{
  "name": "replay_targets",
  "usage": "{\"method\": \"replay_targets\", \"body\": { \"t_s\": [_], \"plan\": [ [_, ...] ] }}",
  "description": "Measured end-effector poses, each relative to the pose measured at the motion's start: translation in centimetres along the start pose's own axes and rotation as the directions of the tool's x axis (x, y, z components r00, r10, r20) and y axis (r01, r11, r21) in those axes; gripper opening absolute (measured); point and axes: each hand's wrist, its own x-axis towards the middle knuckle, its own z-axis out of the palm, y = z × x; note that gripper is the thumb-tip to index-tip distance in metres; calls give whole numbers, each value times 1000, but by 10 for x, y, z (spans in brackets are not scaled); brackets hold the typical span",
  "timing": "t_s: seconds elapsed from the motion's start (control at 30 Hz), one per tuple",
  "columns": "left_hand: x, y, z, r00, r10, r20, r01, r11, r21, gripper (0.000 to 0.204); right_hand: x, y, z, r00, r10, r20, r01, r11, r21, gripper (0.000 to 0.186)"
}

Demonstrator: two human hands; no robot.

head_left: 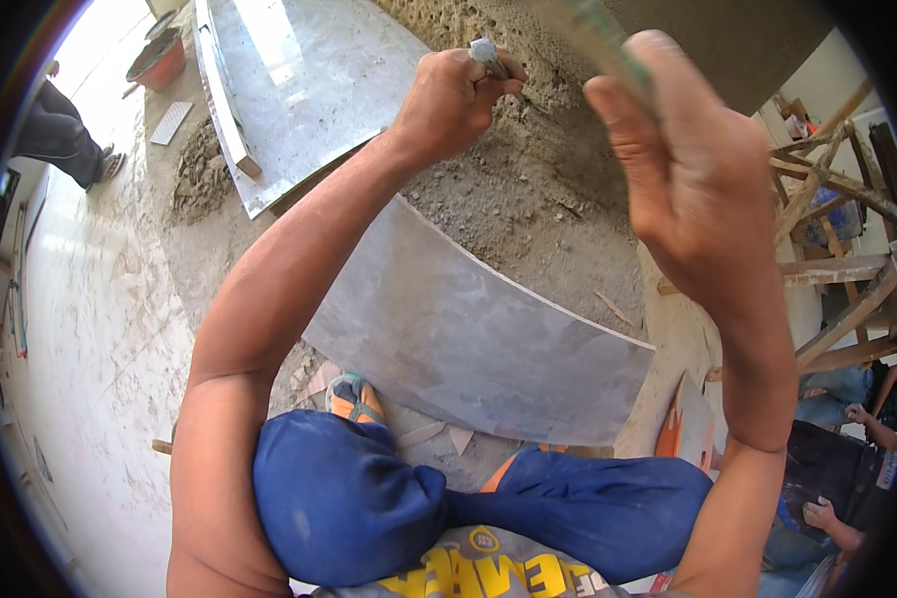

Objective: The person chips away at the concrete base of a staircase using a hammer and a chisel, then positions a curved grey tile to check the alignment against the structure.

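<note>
My left hand (458, 95) is closed around a metal chisel (485, 57), its blunt grey end sticking up above the fist. Its lower end points at a rough mortar surface (528, 189), though the fingers partly hide where it meets it. Raised at the upper right, my right hand (683, 159) grips what looks like a hammer (603, 45), smeared by motion, with a greenish handle; the head lies beyond the top edge. A grey stone-like slab (478, 329) with a curved look lies between my knees and the mortar.
A glossy grey slab (319, 75) with a pale bar along its edge lies at the upper left. Beyond are a mortar heap (201, 174), a bucket (157, 60) and a person's leg (65, 135). Wooden framing (832, 269) and another person (837, 488) are at right.
</note>
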Motion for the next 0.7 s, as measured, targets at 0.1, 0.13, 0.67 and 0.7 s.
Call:
{"method": "replay_targets", "body": {
  "t_s": [0.1, 0.13, 0.67, 0.7],
  "plan": [
    [-3, -13, 2, 1000, 14, -14, -14, 999, 30, 6, 3, 0, -10, 990, 53, 132, -42, 995, -87, 19],
    [-2, -8, 1, 1000, -21, 9, 21, 1000, 15, 6, 3, 1, -10, 982, 83, 167, -65, 992, -109, 19],
    [-1, -7, 1, 994, -90, 61, 91, 996, -14, 11, -3, 12, 0, 988, 82, 133, -72, 994, -83, 20],
    [-2, -9, 1, 996, -80, 51, 81, 997, -19, 11, -2, 7, -4, 993, 61, 100, -56, 997, -51, 20]
  ]
}}
